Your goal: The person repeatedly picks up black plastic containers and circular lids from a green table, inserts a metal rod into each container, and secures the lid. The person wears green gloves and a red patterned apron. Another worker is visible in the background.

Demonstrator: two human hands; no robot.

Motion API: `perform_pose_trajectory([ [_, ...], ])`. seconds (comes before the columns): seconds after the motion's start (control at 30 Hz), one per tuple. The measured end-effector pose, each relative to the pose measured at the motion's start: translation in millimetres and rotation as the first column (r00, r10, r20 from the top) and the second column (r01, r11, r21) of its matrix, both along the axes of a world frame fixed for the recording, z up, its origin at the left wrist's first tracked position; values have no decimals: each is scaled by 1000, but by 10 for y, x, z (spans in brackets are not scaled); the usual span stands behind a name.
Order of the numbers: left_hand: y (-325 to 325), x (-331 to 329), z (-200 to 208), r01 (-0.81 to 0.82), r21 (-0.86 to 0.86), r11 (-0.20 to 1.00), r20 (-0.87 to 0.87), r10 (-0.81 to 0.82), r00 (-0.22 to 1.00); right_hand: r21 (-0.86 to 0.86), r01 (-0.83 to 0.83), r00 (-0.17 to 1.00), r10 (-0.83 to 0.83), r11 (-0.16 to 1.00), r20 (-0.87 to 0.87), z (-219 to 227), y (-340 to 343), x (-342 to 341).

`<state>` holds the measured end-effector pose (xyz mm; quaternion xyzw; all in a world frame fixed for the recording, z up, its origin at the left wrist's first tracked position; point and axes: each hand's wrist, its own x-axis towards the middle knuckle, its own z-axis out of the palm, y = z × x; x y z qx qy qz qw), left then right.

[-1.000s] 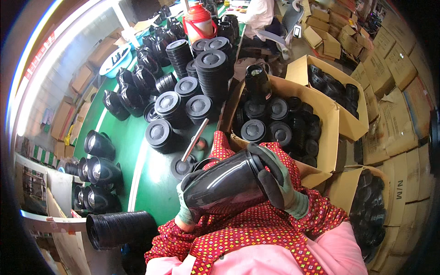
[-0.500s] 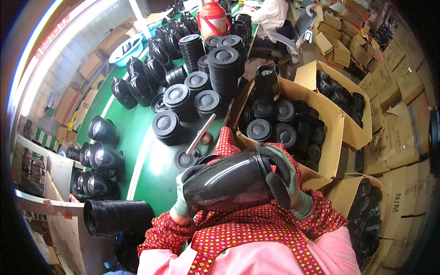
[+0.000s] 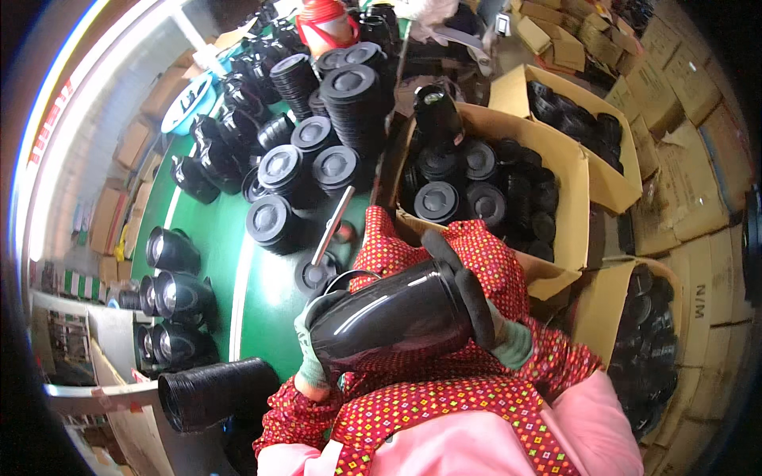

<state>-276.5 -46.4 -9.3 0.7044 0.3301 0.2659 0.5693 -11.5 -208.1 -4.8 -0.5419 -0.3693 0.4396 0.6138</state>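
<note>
A glossy black, barrel-shaped shell (image 3: 389, 321) lies sideways between my gloved hands, above my lap. My left hand (image 3: 308, 345) is closed round its left end, with the fingers partly hidden behind it. At the opposite end, my right hand (image 3: 480, 305) presses its dark-palmed glove round the rim, fingers pointing up and away. A thin curved band (image 3: 349, 278) shows just beyond the shell's left end. On the green table past my hands, a light-coloured bar (image 3: 333, 224) stands tilted over a round black disc (image 3: 316, 274).
Stacks of round black lids (image 3: 351, 83) and dark jug bodies (image 3: 214, 155) crowd the green table (image 3: 210, 230). Shells with shiny insides (image 3: 181, 293) stand at left, near a ribbed black stack (image 3: 214, 393). Cardboard boxes (image 3: 567, 182) of black parts line the right. A red flask (image 3: 325, 28) stands far back.
The view has shifted, so the table things sit further left and higher. My right hand has flattened against the shell's end, where its fingers curled round the rim before. My left hand keeps its hold.
</note>
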Motion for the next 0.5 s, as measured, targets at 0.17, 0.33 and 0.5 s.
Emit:
perform_pose_trajectory([
  [0.17,90,121,6,114,303,946,-44,-106,993,322,-100,853,-85,942,514,246,39,5],
  [0.33,98,236,238,99,272,957,65,-121,991,34,161,961,-149,986,-235,56,-30,-156],
  [0.5,207,279,696,370,573,731,-177,-330,927,-364,11,801,-226,931,-554,-357,-61,-20],
])
